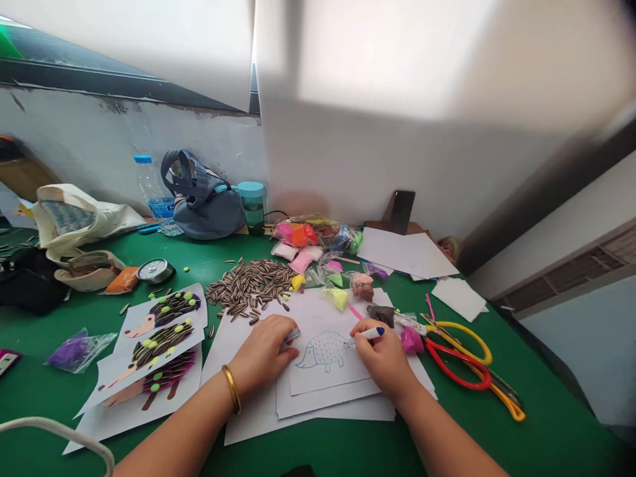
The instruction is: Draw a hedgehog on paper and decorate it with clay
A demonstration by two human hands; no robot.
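In my right hand [380, 354] is a white marker [370, 333] with a dark blue end, its tip at the back of a drawn hedgehog [325, 350]. The outline is blue, with small marks over the body, on a white sheet [322, 385] lying on more paper. My left hand [265, 351], a gold bangle on its wrist, rests left of the drawing. Its thumb and fingers close around a small grey-blue object [290, 338], mostly hidden. Just above lies a heap of striped sunflower seeds [253, 281].
Three hedgehog pictures [163, 338] with seeds and clay lie at left. Bagged coloured clay [303, 235] sits behind the paper. Red scissors [454, 364] and yellow scissors [489, 341] lie at right. A phone [401, 212], a blue bag [209, 209] and a bottle [152, 189] stand along the wall.
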